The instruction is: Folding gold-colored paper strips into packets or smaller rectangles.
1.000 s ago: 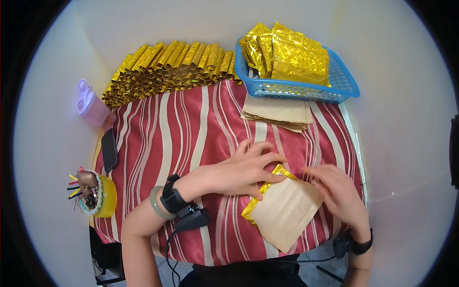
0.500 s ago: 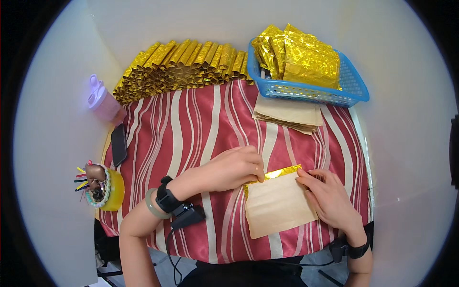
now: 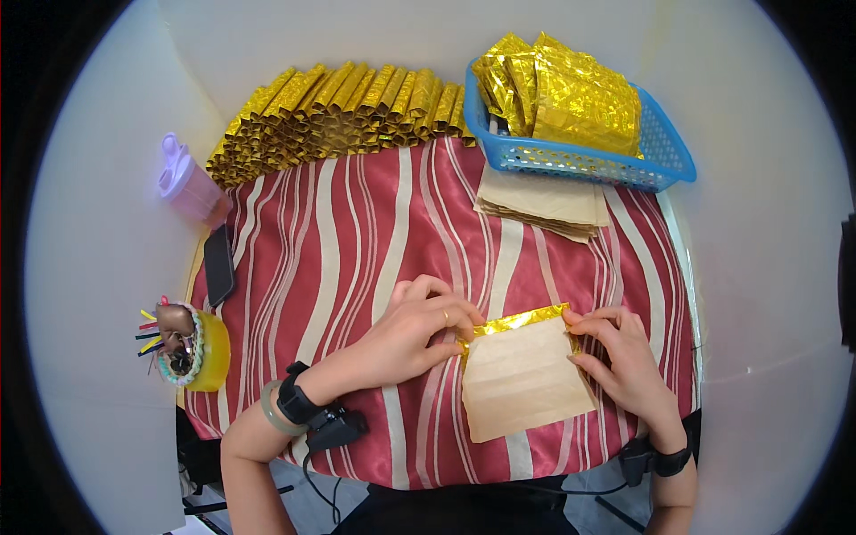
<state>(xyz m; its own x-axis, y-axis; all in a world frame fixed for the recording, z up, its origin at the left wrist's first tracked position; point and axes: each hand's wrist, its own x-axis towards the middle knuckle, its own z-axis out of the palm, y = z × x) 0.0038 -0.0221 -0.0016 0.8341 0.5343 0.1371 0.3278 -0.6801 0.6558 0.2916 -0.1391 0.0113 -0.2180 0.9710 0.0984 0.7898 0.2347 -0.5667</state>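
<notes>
A sheet of gold foil paper [image 3: 528, 382] lies on the striped cloth with its plain beige back facing up. Along its far edge a narrow strip of the shiny gold side is folded over, and some gold shows at the upper left side too. My left hand [image 3: 417, 332] grips the sheet's upper left corner, thumb below and fingers above. At the upper right corner, my right hand [image 3: 626, 364] pinches the edge between thumb and fingers. Beyond the sheet rests a stack of beige paper sheets [image 3: 539, 201], partly beneath the basket.
A blue basket [image 3: 584, 165] of folded gold packets [image 3: 588, 98] stands far right. Rolled gold tubes [image 3: 330, 111] are piled far left. Along the left edge are a lilac cup [image 3: 192, 185], a black phone [image 3: 219, 264] and a yellow container [image 3: 212, 352] with small items.
My left hand has shifted left along the folded edge to the corner, its fingers spreading more. My right hand has moved slightly outward onto the right edge.
</notes>
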